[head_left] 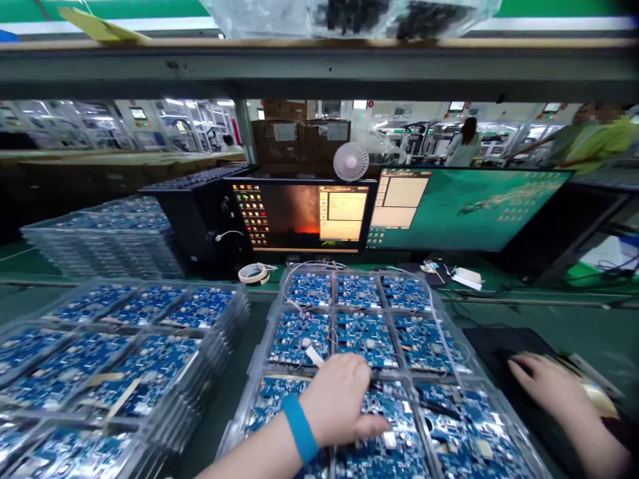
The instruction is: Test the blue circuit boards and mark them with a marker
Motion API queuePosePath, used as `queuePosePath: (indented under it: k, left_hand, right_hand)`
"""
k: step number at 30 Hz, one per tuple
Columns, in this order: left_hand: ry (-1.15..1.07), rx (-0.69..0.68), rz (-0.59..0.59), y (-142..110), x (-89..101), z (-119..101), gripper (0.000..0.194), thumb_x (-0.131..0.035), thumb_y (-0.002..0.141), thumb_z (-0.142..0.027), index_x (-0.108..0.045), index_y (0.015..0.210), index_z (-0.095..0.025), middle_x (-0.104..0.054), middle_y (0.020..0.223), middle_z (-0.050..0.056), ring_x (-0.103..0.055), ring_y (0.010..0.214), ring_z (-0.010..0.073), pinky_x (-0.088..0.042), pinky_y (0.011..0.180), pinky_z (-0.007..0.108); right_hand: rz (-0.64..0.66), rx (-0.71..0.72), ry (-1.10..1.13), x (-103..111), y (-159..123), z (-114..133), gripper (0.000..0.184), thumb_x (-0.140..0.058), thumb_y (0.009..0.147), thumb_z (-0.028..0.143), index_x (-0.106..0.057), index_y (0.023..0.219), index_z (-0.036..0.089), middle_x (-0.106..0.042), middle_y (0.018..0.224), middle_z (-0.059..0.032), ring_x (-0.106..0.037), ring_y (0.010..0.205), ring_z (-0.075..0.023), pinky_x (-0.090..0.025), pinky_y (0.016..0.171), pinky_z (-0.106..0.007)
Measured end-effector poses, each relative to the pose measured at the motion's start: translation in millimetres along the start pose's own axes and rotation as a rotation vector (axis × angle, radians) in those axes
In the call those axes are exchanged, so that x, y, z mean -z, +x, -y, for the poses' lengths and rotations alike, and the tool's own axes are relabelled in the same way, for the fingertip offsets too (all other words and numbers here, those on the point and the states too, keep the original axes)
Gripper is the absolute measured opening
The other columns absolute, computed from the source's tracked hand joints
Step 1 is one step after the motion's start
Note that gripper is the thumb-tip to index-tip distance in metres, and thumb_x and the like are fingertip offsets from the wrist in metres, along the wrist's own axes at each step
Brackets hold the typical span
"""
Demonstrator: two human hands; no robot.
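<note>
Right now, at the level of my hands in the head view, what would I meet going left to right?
Stacked clear trays of blue circuit boards, your left hand with its blue wristband, your right hand.

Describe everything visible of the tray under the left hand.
The tray looks like clear plastic, divided into compartments three across, holding blue circuit boards. It lies level before the monitors, its near edge out of frame. A white cable runs along its right part. The left hand hides some of its middle; touch is unclear.

The left hand (342, 396) is palm down, thumb spread sideways; the right hand (545, 382) is also palm down.
</note>
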State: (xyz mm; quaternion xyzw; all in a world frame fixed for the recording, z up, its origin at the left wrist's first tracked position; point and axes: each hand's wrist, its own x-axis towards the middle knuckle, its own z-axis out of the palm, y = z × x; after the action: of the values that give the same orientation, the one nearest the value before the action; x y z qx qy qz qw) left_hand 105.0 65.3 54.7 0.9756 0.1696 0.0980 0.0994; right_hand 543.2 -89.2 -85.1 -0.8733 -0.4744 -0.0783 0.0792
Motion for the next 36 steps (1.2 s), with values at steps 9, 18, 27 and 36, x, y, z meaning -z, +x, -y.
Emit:
queuePosePath:
  k: [9,18,27,36]
  left_hand:
    - [-0.135,-0.007,-0.054,9,-41.2,2,0.064,-0.019,0.071,-0.071,-0.046,0.086,-0.015,-0.052,0.084,0.009,-0.05,0.076,0.0215,-0.04,0.071,0.036]
    - [-0.201,0.012,-0.062,10,-41.7,3,0.074,-0.006,0.068,-0.074,-0.046,0.087,-0.015,-0.052,0.082,0.009,-0.049,0.075,0.0215,-0.039,0.07,0.036]
    - [-0.213,0.02,-0.065,7,-42.6,5,0.071,-0.007,0.069,-0.073,-0.046,0.087,-0.016,-0.05,0.079,0.008,-0.048,0.072,0.0206,-0.04,0.068,0.034]
    - [-0.271,0.026,-0.15,6,-34.0,3,0.074,-0.003,0.07,-0.072,-0.045,0.091,-0.015,-0.05,0.086,0.01,-0.046,0.079,0.0224,-0.039,0.073,0.039]
  right_hand:
    - [0.05,0.095,0.016,-42,6,-1,0.049,-0.032,0.072,0.053,-0.065,0.088,0.021,-0.059,0.101,-0.0029,-0.048,0.101,-0.0237,-0.033,0.091,-0.038]
    - [0.008,0.105,0.003,-54,6,-10,0.048,-0.033,0.072,0.054,-0.065,0.084,0.02,-0.06,0.097,-0.0034,-0.05,0.098,-0.0235,-0.035,0.09,-0.037]
    - [-0.177,0.194,0.063,-16,12,19,0.043,-0.037,0.074,0.05,-0.064,0.083,0.018,-0.06,0.096,-0.0053,-0.052,0.094,-0.023,-0.041,0.083,-0.039]
    - [-0.055,0.615,0.448,124,-41,165,0.027,-0.045,0.078,0.03,-0.058,0.102,0.025,-0.059,0.1,-0.0041,-0.053,0.094,-0.0174,-0.044,0.081,-0.03]
